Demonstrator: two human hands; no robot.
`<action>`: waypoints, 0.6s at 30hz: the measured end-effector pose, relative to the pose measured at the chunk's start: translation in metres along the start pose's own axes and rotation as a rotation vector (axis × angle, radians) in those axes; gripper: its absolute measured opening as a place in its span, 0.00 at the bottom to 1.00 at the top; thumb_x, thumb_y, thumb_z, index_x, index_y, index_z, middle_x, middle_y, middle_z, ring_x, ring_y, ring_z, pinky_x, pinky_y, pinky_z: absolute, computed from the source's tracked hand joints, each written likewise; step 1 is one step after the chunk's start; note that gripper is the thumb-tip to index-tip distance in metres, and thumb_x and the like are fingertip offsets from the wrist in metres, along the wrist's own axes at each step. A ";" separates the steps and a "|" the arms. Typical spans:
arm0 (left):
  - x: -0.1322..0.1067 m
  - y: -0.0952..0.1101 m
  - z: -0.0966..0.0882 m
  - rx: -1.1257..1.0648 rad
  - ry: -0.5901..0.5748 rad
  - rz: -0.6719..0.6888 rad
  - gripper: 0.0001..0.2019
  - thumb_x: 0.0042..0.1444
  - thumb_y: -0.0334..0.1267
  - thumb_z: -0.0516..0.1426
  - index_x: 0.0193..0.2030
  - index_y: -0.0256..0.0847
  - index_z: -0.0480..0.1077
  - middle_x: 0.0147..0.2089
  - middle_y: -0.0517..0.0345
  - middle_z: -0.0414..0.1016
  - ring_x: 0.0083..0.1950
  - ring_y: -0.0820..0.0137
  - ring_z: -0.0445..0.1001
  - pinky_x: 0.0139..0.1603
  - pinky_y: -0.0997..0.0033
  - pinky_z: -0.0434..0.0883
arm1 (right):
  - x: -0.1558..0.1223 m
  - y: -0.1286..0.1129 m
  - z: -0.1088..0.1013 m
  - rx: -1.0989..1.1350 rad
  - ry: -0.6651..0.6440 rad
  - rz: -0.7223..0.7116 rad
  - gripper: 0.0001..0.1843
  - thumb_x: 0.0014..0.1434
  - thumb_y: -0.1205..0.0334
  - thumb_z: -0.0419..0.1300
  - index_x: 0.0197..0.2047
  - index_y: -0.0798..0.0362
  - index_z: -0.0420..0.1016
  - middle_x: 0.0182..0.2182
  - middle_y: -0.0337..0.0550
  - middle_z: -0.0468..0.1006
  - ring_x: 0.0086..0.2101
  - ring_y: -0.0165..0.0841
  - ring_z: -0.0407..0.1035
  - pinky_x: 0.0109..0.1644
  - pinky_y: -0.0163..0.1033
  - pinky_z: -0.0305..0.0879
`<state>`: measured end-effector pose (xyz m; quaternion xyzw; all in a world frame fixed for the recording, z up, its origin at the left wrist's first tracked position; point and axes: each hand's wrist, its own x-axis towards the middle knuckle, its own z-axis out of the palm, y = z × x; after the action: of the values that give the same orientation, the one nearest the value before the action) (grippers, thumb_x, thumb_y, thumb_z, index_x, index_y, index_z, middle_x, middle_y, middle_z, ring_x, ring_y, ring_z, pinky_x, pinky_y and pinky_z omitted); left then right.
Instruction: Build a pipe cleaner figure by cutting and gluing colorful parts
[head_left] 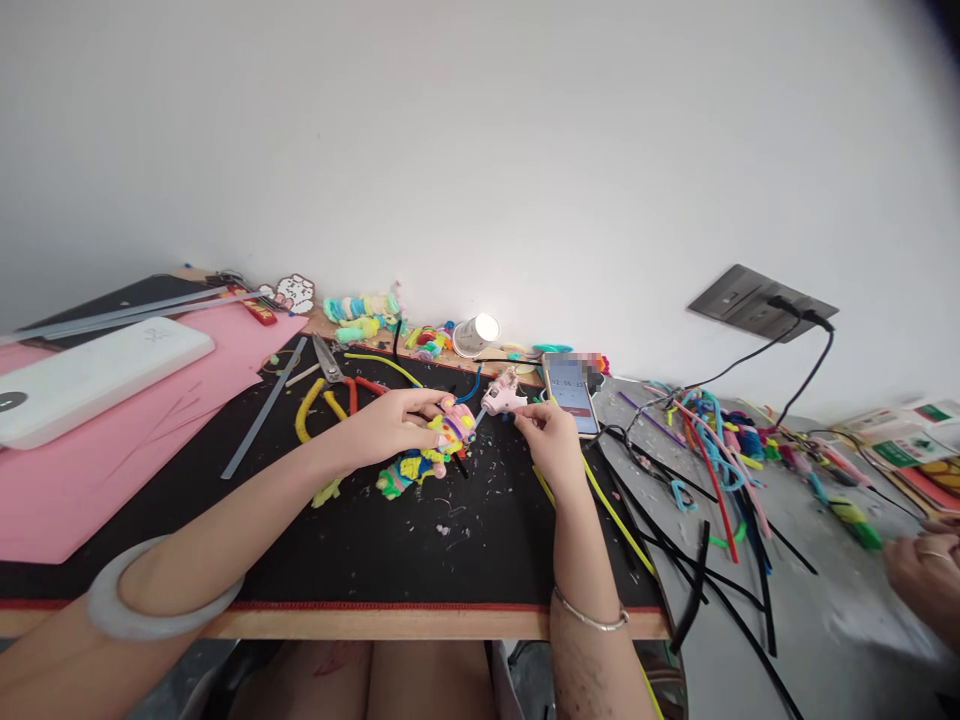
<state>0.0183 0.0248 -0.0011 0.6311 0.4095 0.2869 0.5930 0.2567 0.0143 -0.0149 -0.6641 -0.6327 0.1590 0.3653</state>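
Note:
My left hand (390, 425) is closed on a small colourful pipe-cleaner figure (452, 428) in pink, yellow and blue, held just above the black mat (420, 540). My right hand (550, 435) grips the handle of a small pink glue gun (502, 398), whose nozzle points left at the figure. More of the fuzzy craft piece (409, 470) in yellow, green and blue lies on the mat under my left hand. A pale bangle is on my left wrist and a thin bracelet on my right.
Scissors (328, 362), a grey glue stick (262, 410) and yellow and red pipe cleaners lie at the back left. A phone (571, 392) lies right of the glue gun. Pink paper (90, 460) and a white box (82, 375) sit left. Loose pipe cleaners (712, 450) cover the right. Another person's hand (926, 570) is at far right.

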 end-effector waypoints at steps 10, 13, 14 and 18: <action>-0.001 0.001 0.003 0.045 -0.121 0.052 0.22 0.46 0.38 0.59 0.51 0.39 0.70 0.50 0.51 0.75 0.49 0.57 0.74 0.49 0.59 0.72 | -0.015 -0.030 0.020 0.604 -0.161 -0.058 0.08 0.51 0.58 0.61 0.31 0.54 0.78 0.28 0.40 0.74 0.29 0.30 0.65 0.36 0.35 0.63; -0.001 -0.004 0.002 0.107 -0.060 0.055 0.24 0.45 0.38 0.60 0.52 0.39 0.71 0.51 0.51 0.75 0.53 0.56 0.72 0.54 0.59 0.69 | -0.017 -0.033 0.024 0.640 -0.198 -0.021 0.09 0.50 0.57 0.62 0.30 0.53 0.77 0.28 0.40 0.76 0.30 0.30 0.67 0.36 0.36 0.64; -0.001 -0.006 0.002 0.120 -0.048 0.059 0.24 0.45 0.38 0.60 0.52 0.39 0.70 0.51 0.51 0.75 0.54 0.56 0.71 0.54 0.60 0.68 | -0.017 -0.034 0.024 0.641 -0.205 -0.007 0.09 0.50 0.56 0.62 0.30 0.53 0.77 0.28 0.40 0.76 0.30 0.30 0.67 0.36 0.36 0.64; -0.001 -0.010 0.002 0.152 -0.031 0.063 0.26 0.45 0.39 0.60 0.53 0.39 0.70 0.53 0.52 0.74 0.54 0.57 0.71 0.54 0.63 0.68 | -0.018 -0.036 0.026 0.601 -0.217 0.008 0.11 0.49 0.55 0.63 0.30 0.54 0.77 0.27 0.41 0.75 0.28 0.30 0.66 0.34 0.35 0.63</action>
<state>0.0178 0.0229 -0.0113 0.6913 0.4009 0.2638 0.5402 0.2107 0.0022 -0.0120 -0.5080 -0.5902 0.4101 0.4747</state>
